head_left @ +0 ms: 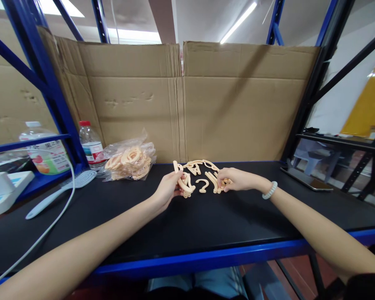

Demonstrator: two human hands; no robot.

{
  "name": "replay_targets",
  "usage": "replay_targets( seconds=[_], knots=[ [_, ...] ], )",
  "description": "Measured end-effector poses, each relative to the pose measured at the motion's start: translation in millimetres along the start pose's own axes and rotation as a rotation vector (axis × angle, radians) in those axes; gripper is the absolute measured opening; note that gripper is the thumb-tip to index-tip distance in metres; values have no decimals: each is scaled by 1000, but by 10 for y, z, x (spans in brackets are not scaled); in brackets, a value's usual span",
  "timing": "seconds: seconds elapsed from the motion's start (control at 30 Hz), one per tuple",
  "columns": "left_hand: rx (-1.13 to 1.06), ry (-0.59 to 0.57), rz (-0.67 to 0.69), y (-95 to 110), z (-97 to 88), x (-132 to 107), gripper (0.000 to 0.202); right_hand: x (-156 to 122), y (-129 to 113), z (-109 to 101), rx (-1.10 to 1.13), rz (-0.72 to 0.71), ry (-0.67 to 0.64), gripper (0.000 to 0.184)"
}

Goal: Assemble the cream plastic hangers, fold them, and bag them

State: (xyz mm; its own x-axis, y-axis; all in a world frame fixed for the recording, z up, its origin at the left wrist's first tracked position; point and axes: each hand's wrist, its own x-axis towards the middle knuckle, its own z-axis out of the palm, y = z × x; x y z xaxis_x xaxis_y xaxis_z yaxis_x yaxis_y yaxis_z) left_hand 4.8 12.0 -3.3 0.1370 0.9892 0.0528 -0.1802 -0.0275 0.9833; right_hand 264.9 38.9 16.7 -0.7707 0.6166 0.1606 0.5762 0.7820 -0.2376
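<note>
My left hand is closed around beige plastic hanger parts, which stick out past the thumb and fingers. Just right of them, a beige hanger hook lies on the black tabletop. My right hand has its fingertips bent down on a small beige plastic part, mostly hidden by the fingers. Beside those fingertips lie several slim beige strips. Behind the hook are a small angular beige piece and long curved hanger arms.
A clear bag of beige parts sits at the back left, near a red-capped bottle. A pale blue hairbrush and a white cable lie at left. Cardboard walls the back. A dark flat device rests at right.
</note>
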Motion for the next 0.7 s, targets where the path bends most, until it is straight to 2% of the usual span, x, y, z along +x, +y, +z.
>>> replay_targets(
  seconds=[0.17,0.27,0.53,0.7],
  knots=[
    [15,-5,-21,-21,-2,3,24,5,-6,-10,-20,-41,-23,20],
    [37,-3,-32,-21,-3,4,23,-1,-27,-25,-28,-22,22,24],
    [83,-27,-45,-16,-3,-16,22,-1,1,8,-117,84,46,12],
    [115,-39,-64,-12,29,-25,24,14,77,71,-189,82,54,25]
  ],
)
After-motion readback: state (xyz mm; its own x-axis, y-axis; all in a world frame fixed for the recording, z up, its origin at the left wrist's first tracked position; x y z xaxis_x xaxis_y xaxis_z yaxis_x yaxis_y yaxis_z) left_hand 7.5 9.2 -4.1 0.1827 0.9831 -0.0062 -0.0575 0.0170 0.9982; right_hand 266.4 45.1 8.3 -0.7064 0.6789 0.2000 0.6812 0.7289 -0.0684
